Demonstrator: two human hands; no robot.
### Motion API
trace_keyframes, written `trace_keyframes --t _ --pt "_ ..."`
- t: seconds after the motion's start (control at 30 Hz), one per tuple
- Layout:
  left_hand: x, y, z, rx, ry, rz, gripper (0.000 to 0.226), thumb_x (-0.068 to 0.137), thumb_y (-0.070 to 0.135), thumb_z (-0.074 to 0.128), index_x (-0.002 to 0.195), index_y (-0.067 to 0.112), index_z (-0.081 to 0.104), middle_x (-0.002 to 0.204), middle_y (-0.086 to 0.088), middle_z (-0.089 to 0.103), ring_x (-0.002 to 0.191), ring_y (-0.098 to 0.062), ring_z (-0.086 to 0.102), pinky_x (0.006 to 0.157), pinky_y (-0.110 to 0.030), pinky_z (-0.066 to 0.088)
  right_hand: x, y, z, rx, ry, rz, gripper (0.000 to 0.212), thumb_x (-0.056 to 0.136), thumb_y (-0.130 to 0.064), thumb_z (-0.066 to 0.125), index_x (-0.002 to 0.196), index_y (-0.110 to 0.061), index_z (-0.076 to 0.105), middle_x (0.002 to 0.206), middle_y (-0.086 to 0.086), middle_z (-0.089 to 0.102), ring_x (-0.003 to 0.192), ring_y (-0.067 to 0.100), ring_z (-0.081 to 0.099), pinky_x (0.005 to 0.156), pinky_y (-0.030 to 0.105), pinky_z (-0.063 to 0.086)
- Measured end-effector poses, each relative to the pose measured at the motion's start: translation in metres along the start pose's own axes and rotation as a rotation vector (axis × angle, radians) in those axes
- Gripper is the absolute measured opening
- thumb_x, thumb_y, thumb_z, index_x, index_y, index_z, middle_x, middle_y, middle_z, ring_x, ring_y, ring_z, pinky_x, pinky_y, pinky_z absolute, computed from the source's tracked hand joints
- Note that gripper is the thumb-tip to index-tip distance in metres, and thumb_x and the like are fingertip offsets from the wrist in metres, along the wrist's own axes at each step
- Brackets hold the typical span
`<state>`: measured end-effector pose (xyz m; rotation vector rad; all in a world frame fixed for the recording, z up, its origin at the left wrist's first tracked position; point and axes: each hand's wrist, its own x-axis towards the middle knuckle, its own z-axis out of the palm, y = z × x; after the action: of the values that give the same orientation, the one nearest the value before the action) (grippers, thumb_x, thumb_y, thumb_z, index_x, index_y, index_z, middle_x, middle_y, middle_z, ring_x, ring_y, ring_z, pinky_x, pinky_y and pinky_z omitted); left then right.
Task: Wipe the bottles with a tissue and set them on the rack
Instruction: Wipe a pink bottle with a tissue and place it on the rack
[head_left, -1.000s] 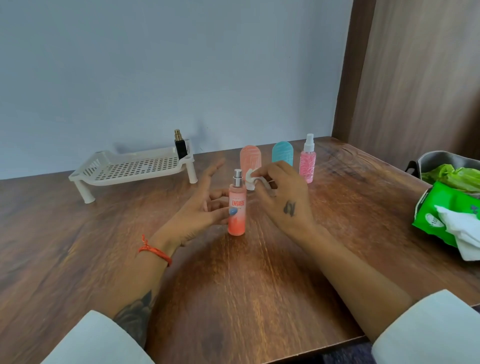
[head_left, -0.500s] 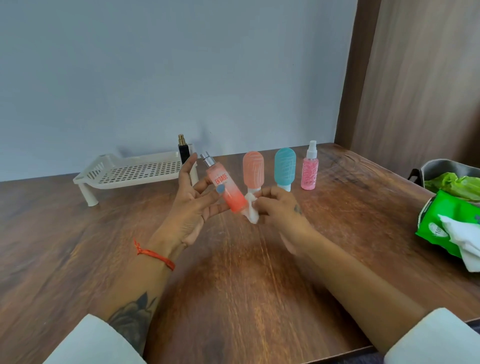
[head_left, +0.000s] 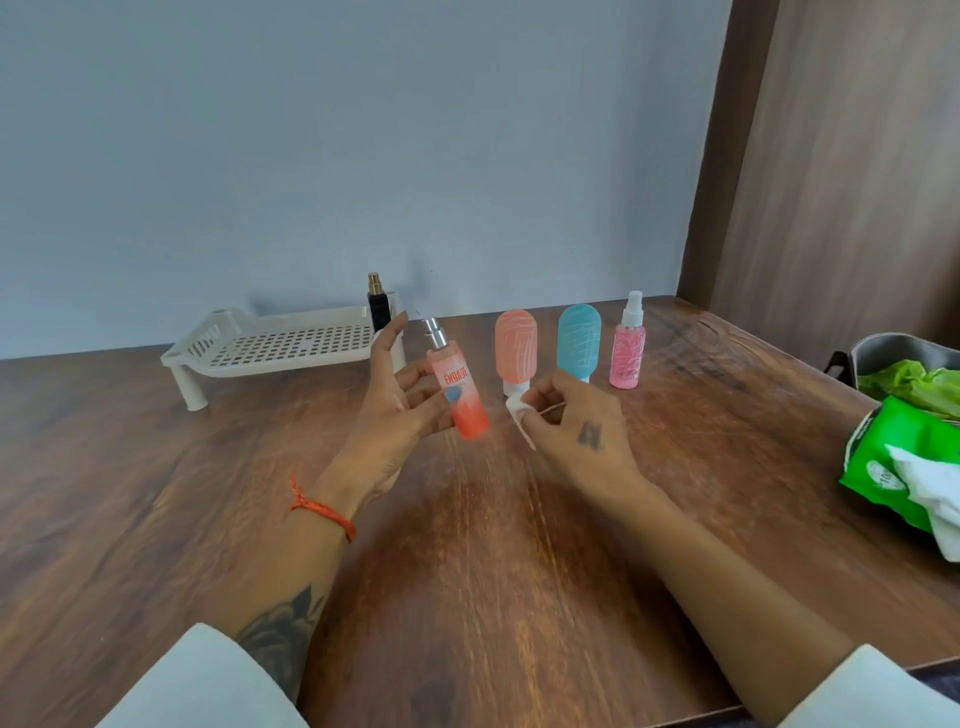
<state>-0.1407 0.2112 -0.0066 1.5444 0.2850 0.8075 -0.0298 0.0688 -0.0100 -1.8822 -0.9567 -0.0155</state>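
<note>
My left hand (head_left: 395, 415) holds an orange-pink spray bottle (head_left: 460, 392) off the table, tilted with its silver pump toward the upper left. My right hand (head_left: 576, 426) pinches a small white tissue (head_left: 519, 410) just right of the bottle's base, a small gap between them. A white slotted rack (head_left: 275, 345) stands at the back left with a black perfume bottle (head_left: 379, 306) at its right end. On the table behind my hands stand a peach squeeze bottle (head_left: 515, 345), a teal squeeze bottle (head_left: 579, 340) and a small pink spray bottle (head_left: 627, 345).
A green tissue pack (head_left: 883, 457) with white tissue sticking out lies at the right table edge. Behind it sits a grey bin (head_left: 898, 351) lined with a green bag. A blue-grey wall runs along the back and a wooden panel along the right.
My left hand lifted the orange-pink bottle from the table and tilted it. My right hand brought the tissue down beside the bottle's base, then drew slightly away from it.
</note>
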Motion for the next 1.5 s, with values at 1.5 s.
trace_keyframes --t 1.5 --pt "0.031 0.027 -0.07 0.278 0.334 0.096 0.059 0.083 0.0 0.065 0.132 0.025 0.045 0.122 0.0 0.055 0.1 -0.005 0.058 0.078 -0.014 0.05 0.158 -0.133 0.03 -0.373 -0.606 -0.589 0.034 0.064 -0.01 0.08 0.095 -0.014 0.066 0.09 -0.006 0.061 0.085 0.013 0.058 0.081 0.033 0.05"
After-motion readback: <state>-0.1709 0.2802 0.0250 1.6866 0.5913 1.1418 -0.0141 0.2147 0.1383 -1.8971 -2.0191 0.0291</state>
